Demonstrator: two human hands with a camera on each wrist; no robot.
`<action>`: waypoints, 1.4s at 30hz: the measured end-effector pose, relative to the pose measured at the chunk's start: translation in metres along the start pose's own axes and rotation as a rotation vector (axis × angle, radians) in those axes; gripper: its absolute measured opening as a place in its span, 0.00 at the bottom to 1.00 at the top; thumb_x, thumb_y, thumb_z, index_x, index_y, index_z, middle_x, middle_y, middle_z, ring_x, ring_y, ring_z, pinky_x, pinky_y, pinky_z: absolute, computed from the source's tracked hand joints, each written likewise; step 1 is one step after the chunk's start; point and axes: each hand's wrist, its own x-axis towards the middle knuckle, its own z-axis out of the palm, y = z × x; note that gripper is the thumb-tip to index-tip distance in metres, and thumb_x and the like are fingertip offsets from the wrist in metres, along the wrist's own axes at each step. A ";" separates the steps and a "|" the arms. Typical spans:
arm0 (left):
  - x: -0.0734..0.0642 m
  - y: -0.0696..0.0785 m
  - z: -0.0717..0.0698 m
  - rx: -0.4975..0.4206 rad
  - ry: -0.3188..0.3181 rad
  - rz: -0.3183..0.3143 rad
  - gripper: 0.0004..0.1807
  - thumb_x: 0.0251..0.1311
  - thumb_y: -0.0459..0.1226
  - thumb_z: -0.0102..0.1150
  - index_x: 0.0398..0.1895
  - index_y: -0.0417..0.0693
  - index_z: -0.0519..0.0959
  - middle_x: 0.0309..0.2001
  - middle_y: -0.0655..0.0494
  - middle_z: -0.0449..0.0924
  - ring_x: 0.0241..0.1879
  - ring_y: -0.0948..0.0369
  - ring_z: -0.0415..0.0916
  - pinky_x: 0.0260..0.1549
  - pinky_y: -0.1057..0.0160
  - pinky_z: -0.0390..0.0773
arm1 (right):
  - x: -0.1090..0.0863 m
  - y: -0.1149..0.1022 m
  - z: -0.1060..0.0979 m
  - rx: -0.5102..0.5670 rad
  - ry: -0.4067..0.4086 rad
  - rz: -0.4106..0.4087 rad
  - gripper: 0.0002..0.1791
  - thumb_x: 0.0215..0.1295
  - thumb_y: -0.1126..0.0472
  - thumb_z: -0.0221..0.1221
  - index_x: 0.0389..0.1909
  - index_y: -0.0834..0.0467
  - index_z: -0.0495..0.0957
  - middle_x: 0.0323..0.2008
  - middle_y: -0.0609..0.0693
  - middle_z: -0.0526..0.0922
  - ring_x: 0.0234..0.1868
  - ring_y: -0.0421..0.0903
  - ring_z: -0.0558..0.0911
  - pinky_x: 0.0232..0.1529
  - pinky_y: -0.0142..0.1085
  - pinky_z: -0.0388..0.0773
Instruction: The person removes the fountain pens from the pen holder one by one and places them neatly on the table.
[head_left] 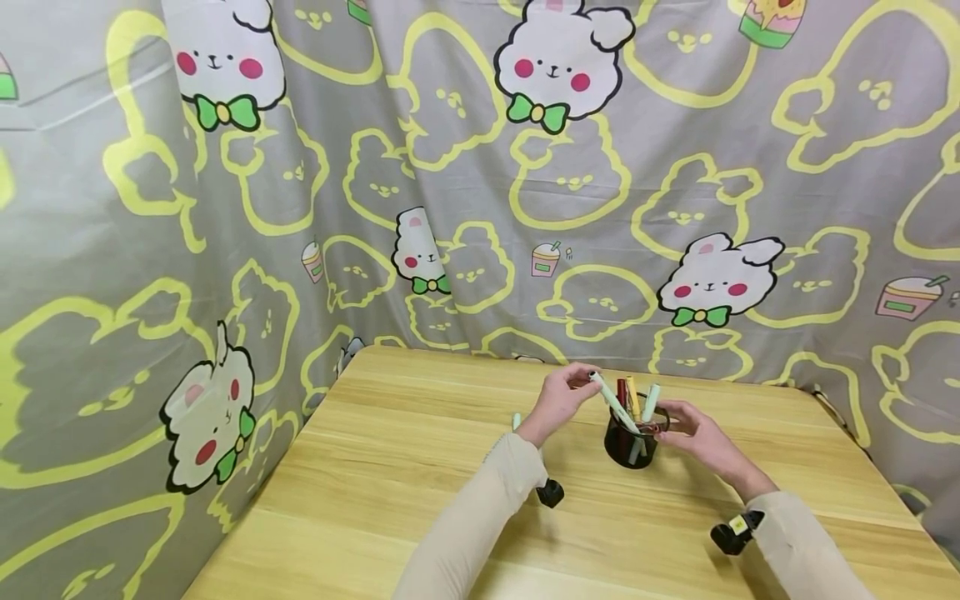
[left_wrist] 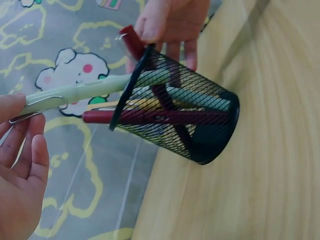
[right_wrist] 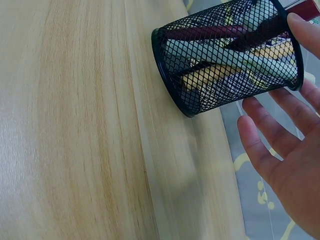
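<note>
Head view: the left hand (head_left: pixel 559 407) pinches the clip end of a slim pale-green pen (head_left: pixel 618 407), slanting between both hands into a round black metal-mesh cup (head_left: pixel 622 447), its rim held by the right hand (head_left: pixel 701 435). Likely light, stiff, slick, the pen suits a barrel grip.

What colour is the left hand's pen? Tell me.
The pen in the left hand is pale green, clearest in the left wrist view.
</note>
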 end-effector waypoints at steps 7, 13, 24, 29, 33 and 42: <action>0.008 -0.002 -0.014 -0.097 0.047 -0.028 0.11 0.59 0.33 0.63 0.45 0.43 0.82 0.35 0.56 0.80 0.33 0.67 0.76 0.36 0.64 0.79 | 0.000 0.002 0.000 -0.022 0.010 -0.001 0.36 0.62 0.59 0.62 0.66 0.68 0.58 0.61 0.71 0.64 0.55 0.64 0.72 0.45 0.33 0.75; 0.009 0.001 -0.025 -0.183 0.078 -0.061 0.12 0.60 0.31 0.61 0.48 0.39 0.80 0.35 0.57 0.78 0.34 0.67 0.77 0.41 0.54 0.78 | 0.000 0.001 0.000 -0.052 0.013 0.006 0.36 0.62 0.57 0.62 0.66 0.67 0.58 0.61 0.70 0.65 0.54 0.59 0.73 0.46 0.36 0.76; 0.010 -0.005 -0.040 -0.265 0.086 -0.073 0.14 0.60 0.28 0.60 0.49 0.33 0.78 0.33 0.55 0.79 0.35 0.60 0.79 0.44 0.46 0.76 | 0.000 -0.002 0.000 -0.018 0.006 0.002 0.35 0.62 0.60 0.62 0.66 0.67 0.58 0.61 0.71 0.65 0.55 0.64 0.71 0.45 0.32 0.75; 0.001 0.010 -0.051 -0.267 0.085 -0.079 0.14 0.61 0.27 0.57 0.49 0.30 0.77 0.34 0.52 0.80 0.38 0.53 0.79 0.45 0.46 0.76 | 0.000 -0.001 0.001 -0.011 0.005 0.006 0.35 0.62 0.61 0.62 0.66 0.68 0.58 0.61 0.71 0.65 0.54 0.61 0.72 0.45 0.32 0.75; -0.006 0.018 -0.062 -0.248 0.094 -0.091 0.14 0.61 0.27 0.57 0.50 0.30 0.77 0.35 0.52 0.80 0.36 0.59 0.78 0.43 0.52 0.78 | 0.000 -0.001 0.001 -0.017 0.009 0.008 0.35 0.62 0.61 0.62 0.66 0.68 0.58 0.61 0.71 0.65 0.54 0.60 0.73 0.45 0.33 0.75; -0.005 -0.023 -0.096 -0.219 0.116 -0.148 0.16 0.62 0.30 0.58 0.52 0.34 0.76 0.35 0.52 0.79 0.43 0.46 0.78 0.46 0.47 0.76 | 0.000 -0.001 0.001 -0.004 0.008 0.011 0.36 0.62 0.60 0.62 0.66 0.67 0.58 0.61 0.70 0.64 0.55 0.64 0.71 0.45 0.33 0.75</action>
